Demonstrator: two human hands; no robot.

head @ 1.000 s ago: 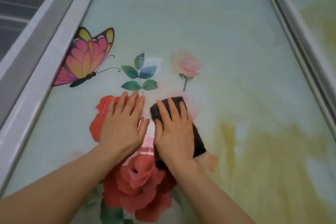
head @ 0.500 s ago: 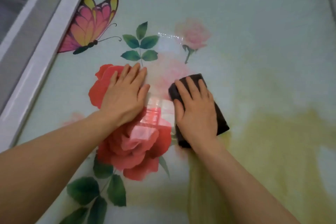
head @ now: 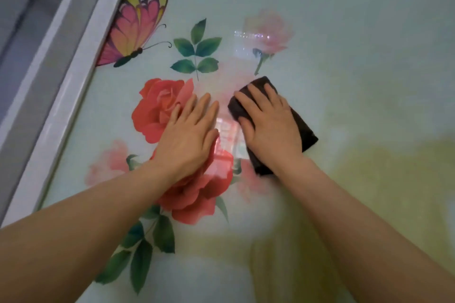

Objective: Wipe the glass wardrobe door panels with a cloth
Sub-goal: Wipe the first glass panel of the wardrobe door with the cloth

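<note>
while your right hand [head: 269,128] presses flat on the dark cloth [head: 304,130] mid-frame, your left hand [head: 189,138] lies open on the glass panel [head: 344,44], over a red rose [head: 157,108].

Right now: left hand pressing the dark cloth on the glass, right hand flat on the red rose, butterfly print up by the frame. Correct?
Hands are swapped. The head view shows the right hand pressing the dark cloth on the glass panel, and the left hand flat on the red rose. The butterfly print is by the frame, as stated.
</note>
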